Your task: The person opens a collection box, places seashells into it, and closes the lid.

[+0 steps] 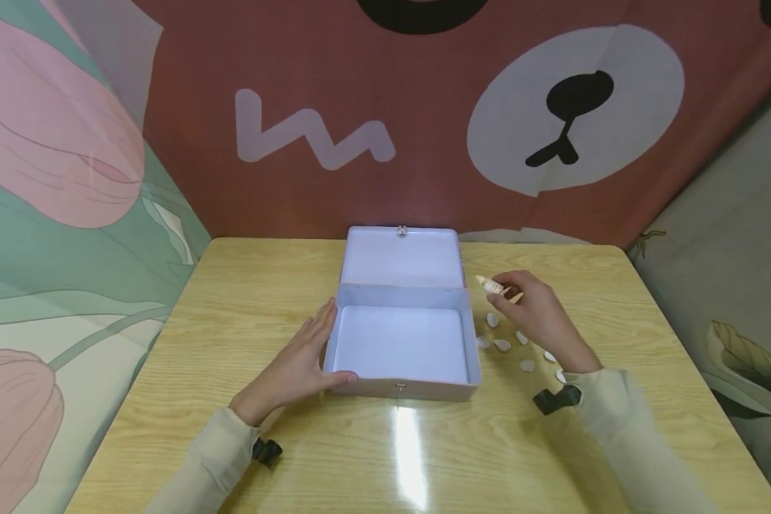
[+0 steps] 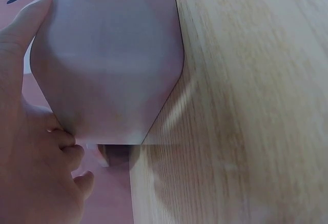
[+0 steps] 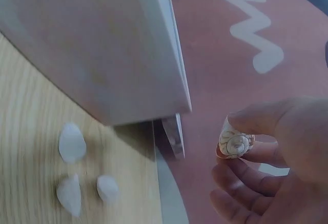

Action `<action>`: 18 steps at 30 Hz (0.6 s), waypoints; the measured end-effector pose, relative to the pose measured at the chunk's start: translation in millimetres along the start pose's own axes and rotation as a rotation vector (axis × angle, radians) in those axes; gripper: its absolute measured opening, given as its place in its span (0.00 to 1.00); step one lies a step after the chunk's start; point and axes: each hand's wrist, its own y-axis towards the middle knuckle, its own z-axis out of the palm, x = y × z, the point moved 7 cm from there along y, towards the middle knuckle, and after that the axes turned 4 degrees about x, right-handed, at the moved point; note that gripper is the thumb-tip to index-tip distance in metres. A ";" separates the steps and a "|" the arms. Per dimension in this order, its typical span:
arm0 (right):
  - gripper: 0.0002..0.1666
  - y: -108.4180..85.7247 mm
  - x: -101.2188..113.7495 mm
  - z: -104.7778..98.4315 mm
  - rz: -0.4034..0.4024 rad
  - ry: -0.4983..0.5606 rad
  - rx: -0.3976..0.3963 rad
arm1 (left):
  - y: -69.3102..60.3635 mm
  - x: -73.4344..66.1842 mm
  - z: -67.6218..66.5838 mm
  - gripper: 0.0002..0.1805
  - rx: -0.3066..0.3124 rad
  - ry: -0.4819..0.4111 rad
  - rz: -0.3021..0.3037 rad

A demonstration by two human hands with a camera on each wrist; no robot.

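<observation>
A lidded tin box (image 1: 401, 389) stands on the table, its lid (image 1: 401, 257) tipped back and its pale inside bare. My left hand (image 1: 298, 360) rests against the near left corner, thumb on the front rim and fairly straight fingers along the left side; the left wrist view shows the hand (image 2: 36, 147) touching the box (image 2: 113, 65). To the right of the lid, my right hand (image 1: 540, 310) pinches a spiral seashell (image 1: 490, 285) between thumb and fingers, above the table. Its coiled end (image 3: 237, 144) faces the right wrist camera.
Several small whitish shell-like pieces (image 1: 502, 345) lie scattered on the wooden table (image 1: 244, 307), right of the box and below my right hand. A patterned cloth (image 1: 334, 200) hangs behind the table's far edge. Dark wrist devices (image 1: 555, 400) sit at both sleeves.
</observation>
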 end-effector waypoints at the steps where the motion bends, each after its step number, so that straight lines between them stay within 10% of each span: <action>1: 0.25 0.8 2.3 2.1 -0.003 0.006 0.007 | 0.4 0.4 0.1 0.75 0.000 0.002 -0.001; 18: 0.21 10.4 37.7 33.2 -0.027 0.034 0.076 | 0.1 1.8 -0.2 0.74 -0.014 -0.005 0.019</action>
